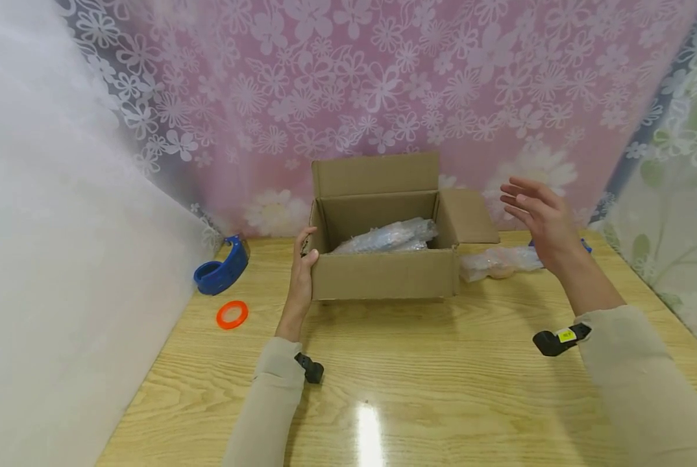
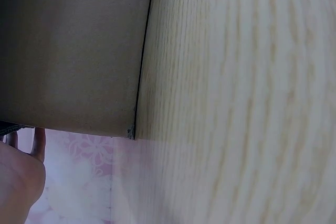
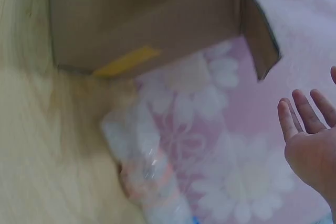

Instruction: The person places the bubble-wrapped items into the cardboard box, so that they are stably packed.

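Note:
An open cardboard box (image 1: pixel 383 275) stands on the table with its back and right flaps folded outward. Clear plastic-wrapped items (image 1: pixel 392 235) lie inside it; what they contain cannot be made out. My left hand (image 1: pixel 303 269) grips the box's left side, thumb at the front corner; in the left wrist view part of this hand (image 2: pixel 21 177) shows beside the brown cardboard (image 2: pixel 73 56). My right hand (image 1: pixel 541 217) is raised in the air to the right of the right flap (image 1: pixel 471 217), fingers loosely extended and holding nothing. Below it lies another plastic-wrapped bundle (image 1: pixel 497 261).
Left of the box are a blue tape dispenser-like object (image 1: pixel 222 269) and an orange ring (image 1: pixel 232 314) on the wooden table (image 1: pixel 418 376). A pink flowered curtain (image 1: pixel 372 84) hangs close behind the box. A yellow strip (image 3: pixel 126 61) marks the box's right side.

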{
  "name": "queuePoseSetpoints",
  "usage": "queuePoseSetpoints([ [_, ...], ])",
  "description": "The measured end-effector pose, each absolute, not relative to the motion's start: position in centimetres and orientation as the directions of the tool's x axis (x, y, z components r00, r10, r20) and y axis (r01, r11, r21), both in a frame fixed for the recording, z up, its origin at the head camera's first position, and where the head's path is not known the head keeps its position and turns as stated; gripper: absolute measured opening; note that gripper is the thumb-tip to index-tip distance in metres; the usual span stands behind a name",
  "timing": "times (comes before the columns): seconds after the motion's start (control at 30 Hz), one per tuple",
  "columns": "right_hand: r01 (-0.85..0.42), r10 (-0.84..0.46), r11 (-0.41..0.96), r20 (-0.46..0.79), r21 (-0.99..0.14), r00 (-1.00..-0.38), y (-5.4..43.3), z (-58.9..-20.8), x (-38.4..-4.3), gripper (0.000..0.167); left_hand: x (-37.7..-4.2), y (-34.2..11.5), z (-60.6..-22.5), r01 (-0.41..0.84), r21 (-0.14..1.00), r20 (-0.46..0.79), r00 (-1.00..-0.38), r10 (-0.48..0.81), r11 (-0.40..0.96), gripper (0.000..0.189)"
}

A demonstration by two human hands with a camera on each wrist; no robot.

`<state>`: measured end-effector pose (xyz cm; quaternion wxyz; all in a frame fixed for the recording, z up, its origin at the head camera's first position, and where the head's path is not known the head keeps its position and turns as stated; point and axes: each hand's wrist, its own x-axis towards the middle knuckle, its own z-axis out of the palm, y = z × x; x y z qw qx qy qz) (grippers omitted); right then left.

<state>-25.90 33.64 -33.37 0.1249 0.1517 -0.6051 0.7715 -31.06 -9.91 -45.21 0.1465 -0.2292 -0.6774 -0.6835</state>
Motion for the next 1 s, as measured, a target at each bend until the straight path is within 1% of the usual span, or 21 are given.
queuePoseSetpoints([
  [0.1, -0.35, 0.035, -0.251, 0.353, -0.902, -0.935, 34.7, -34.6, -26.1, 0.038, -31.1, -10.1, -45.2, 0.504, 0.862, 0.507, -0.856, 0.098, -0.057, 0.055],
  [0.23, -0.307, 0.045, -0.232, 0.305, -0.923, -0.951, 35.9, -36.4, -26.3, 0.037, -30.4, -10.2, -44.6, 0.496, 0.866, 0.501, -0.86, 0.096, -0.069, 0.055],
  [0.4, -0.24, 0.051, -0.135, 0.235, -0.962, -0.971, 37.4, -38.5, -26.3, 0.038, -28.9, -10.0, -43.0, 0.488, 0.869, 0.494, -0.86, 0.127, -0.077, 0.053],
  [0.47, -0.207, 0.029, -0.098, 0.206, -0.973, -0.978, 37.9, -39.3, -26.3, 0.039, -28.6, -9.9, -42.7, 0.491, 0.867, 0.498, -0.857, 0.132, -0.088, 0.053],
  [0.53, -0.17, 0.019, -0.043, 0.17, -0.984, -0.985, 38.3, -40.2, -26.4, 0.039, -28.6, -9.8, -42.5, 0.493, 0.865, 0.502, -0.855, 0.132, -0.096, 0.053],
  [0.6, -0.125, 0.01, 0.059, 0.126, -0.99, -0.992, 38.6, -40.9, -26.5, 0.042, -28.6, -9.7, -42.5, 0.492, 0.865, 0.501, -0.856, 0.131, -0.098, 0.052],
  [0.7, -0.051, -0.007, 0.235, 0.051, -0.971, -0.999, 38.8, -42.0, -26.8, 0.054, -28.6, -9.7, -42.6, 0.486, 0.868, 0.495, -0.859, 0.131, -0.097, 0.052],
  [0.77, -0.012, -0.031, 0.329, 0.002, -0.944, -1.0, 38.7, -42.5, -26.8, 0.064, -28.7, -9.7, -42.6, 0.483, 0.871, 0.492, -0.861, 0.131, -0.094, 0.052],
  [0.83, 0.018, -0.052, 0.37, -0.041, -0.929, -0.998, 38.6, -42.7, -26.8, 0.068, -28.6, -9.7, -42.7, 0.479, 0.873, 0.488, -0.862, 0.134, -0.094, 0.052],
  [1.0, 0.052, -0.059, 0.451, -0.087, -0.891, -0.994, 38.1, -42.7, -26.7, 0.069, -28.5, -9.8, -42.4, 0.48, 0.872, 0.489, -0.862, 0.131, -0.09, 0.052],
])
